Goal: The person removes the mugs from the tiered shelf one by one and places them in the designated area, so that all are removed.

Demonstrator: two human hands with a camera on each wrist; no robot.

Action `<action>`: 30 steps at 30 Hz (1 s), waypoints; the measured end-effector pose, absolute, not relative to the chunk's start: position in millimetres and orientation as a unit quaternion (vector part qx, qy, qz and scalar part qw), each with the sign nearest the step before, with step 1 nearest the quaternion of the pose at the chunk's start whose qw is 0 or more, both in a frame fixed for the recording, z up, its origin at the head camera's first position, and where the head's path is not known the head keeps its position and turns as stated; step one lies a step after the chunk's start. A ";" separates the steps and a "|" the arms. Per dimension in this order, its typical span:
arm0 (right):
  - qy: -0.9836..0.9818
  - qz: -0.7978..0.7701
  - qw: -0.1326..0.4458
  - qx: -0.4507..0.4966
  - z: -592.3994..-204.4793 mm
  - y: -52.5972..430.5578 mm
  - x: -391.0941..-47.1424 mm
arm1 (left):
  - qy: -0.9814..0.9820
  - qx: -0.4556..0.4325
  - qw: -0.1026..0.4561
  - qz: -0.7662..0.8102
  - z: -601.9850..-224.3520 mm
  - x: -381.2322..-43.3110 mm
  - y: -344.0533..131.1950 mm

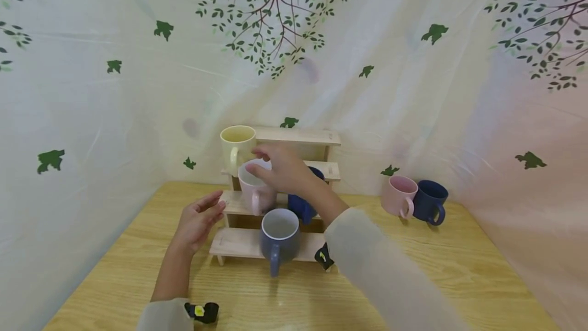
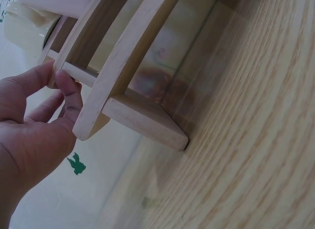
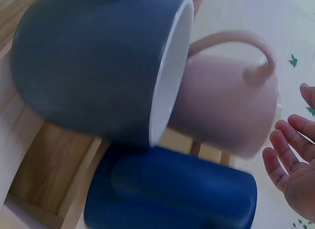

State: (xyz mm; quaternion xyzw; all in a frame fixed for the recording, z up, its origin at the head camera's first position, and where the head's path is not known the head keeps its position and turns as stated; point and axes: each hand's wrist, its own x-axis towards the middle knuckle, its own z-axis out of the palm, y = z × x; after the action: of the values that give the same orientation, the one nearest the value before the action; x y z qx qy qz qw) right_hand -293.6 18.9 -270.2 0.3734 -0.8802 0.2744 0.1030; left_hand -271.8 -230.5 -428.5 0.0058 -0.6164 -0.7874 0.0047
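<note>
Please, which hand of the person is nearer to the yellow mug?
The right hand: it is just right of the yellow mug, over the pale pink mug. The left hand is farther, lower down at the left end of the wooden stand.

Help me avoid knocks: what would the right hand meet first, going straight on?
Probably the pale-yellow cylindrical ceramic mug, though its depth relative to the right hand is unclear.

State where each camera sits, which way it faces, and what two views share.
Head: on the head, facing forward and down at the rack; left hand, right hand and sleeves show.
Left wrist: worn there, facing the rack's end; left hand shows.
Right wrist: worn there, facing the front mug; right hand shows.
Head and right wrist share that mug.
</note>
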 end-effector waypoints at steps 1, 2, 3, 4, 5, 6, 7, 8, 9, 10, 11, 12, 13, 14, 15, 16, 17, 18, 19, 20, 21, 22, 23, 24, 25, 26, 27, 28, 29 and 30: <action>-0.882 0.271 0.101 0.372 -271.1 14.9 -293.8 | -0.615 0.006 0.005 -0.788 -429.0 -271.9 -230.4; -0.884 0.271 0.098 0.369 -272.2 11.0 -294.3 | -0.615 0.005 0.004 -0.788 -429.7 -272.1 -230.5; -0.885 0.271 0.096 0.365 -273.2 7.4 -294.8 | -0.615 0.004 0.003 -0.789 -430.2 -272.1 -230.5; -0.886 0.271 0.095 0.363 -274.4 3.8 -295.5 | -0.615 0.003 0.002 -0.788 -430.7 -272.1 -230.5; -0.887 0.273 0.093 0.361 -275.4 0.6 -296.3 | -0.615 0.002 0.001 -0.788 -431.1 -272.1 -230.5; -0.887 0.276 0.091 0.358 -276.4 -2.6 -297.0 | -0.616 0.000 0.001 -0.788 -431.3 -272.1 -230.6; -0.887 0.281 0.088 0.356 -277.0 -5.6 -297.4 | -0.616 -0.001 0.000 -0.788 -431.4 -272.1 -230.8; -0.887 0.287 0.085 0.352 -277.4 -8.4 -297.7 | -0.617 -0.001 -0.001 -0.787 -431.3 -271.8 -230.9; -0.887 0.292 0.082 0.349 -277.8 -11.0 -298.0 | -0.617 0.000 0.000 -0.787 -431.1 -271.6 -231.0; -0.886 0.298 0.079 0.347 -278.1 -13.7 -298.3 | -0.617 0.000 0.000 -0.787 -430.9 -271.4 -231.3; -0.885 0.306 0.074 0.343 -278.5 -15.9 -298.5 | -0.617 0.002 0.001 -0.787 -430.6 -271.1 -231.4; -0.885 0.314 0.069 0.338 -279.2 -18.1 -298.7 | -0.618 0.002 0.000 -0.786 -430.2 -270.9 -231.7; -0.883 0.325 0.064 0.332 -279.5 -20.0 -298.5 | -0.617 0.004 -0.001 -0.787 -429.9 -270.6 -231.8; -0.882 0.336 0.060 0.326 -280.0 -21.8 -298.6 | -0.617 0.004 -0.002 -0.787 -429.5 -270.4 -231.8; -0.879 0.349 0.056 0.319 -280.5 -23.5 -298.6 | -0.617 0.005 -0.002 -0.787 -429.2 -270.2 -231.9; -0.877 0.361 0.052 0.312 -280.9 -25.0 -298.6 | -0.616 0.005 -0.003 -0.788 -428.9 -270.0 -231.8; -0.875 0.374 0.047 0.303 -281.2 -26.3 -298.3 | -0.616 0.005 -0.003 -0.788 -428.5 -269.9 -231.7; -0.874 0.385 0.043 0.294 -281.2 -27.5 -298.1 | -0.616 0.003 -0.003 -0.788 -428.2 -269.8 -231.6; -0.872 0.395 0.040 0.286 -280.9 -28.7 -297.6 | -0.614 0.003 -0.003 -0.789 -427.8 -269.6 -231.2; -0.870 0.405 0.036 0.277 -280.6 -30.0 -297.5 | -0.613 0.002 -0.002 -0.790 -427.5 -269.4 -230.8; -0.869 0.414 0.033 0.269 -280.2 -31.1 -297.6 | -0.611 0.002 0.000 -0.792 -427.1 -269.1 -230.4; -0.867 0.423 0.029 0.262 -279.6 -32.2 -297.4 | -0.609 0.002 0.002 -0.793 -426.8 -268.9 -230.1; -0.864 0.435 0.024 0.254 -279.0 -33.4 -297.5 | -0.608 0.002 0.003 -0.794 -426.5 -268.7 -229.7; -0.862 0.443 0.020 0.247 -278.5 -34.5 -297.7 | -0.606 0.003 0.004 -0.795 -426.3 -268.5 -229.5; -0.859 0.451 0.015 0.240 -278.0 -35.6 -297.7 | -0.605 0.004 0.005 -0.796 -426.0 -268.2 -229.3; -0.857 0.458 0.012 0.236 -277.7 -36.6 -298.0 | -0.604 0.005 0.006 -0.797 -425.9 -267.9 -229.3; -0.856 0.462 0.012 0.233 -277.4 -37.6 -298.2 | -0.604 0.006 0.006 -0.797 -425.8 -267.8 -229.4; -0.855 0.465 0.009 0.230 -277.2 -38.4 -298.2 | -0.604 0.007 0.006 -0.797 -425.6 -267.5 -229.6; -0.855 0.465 0.009 0.229 -277.2 -39.3 -298.4 | -0.603 0.007 0.005 -0.798 -425.5 -267.2 -229.8; -0.856 0.463 0.010 0.230 -277.1 -40.0 -298.4 | -0.603 0.007 0.005 -0.798 -425.3 -266.8 -230.1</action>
State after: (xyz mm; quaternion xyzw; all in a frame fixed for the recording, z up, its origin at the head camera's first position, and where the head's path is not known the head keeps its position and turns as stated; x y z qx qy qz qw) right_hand -298.4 -40.0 -277.1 0.2296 -0.8560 0.4630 0.0100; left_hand -266.8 -230.1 -425.3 0.0070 -0.6028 -0.7978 0.0050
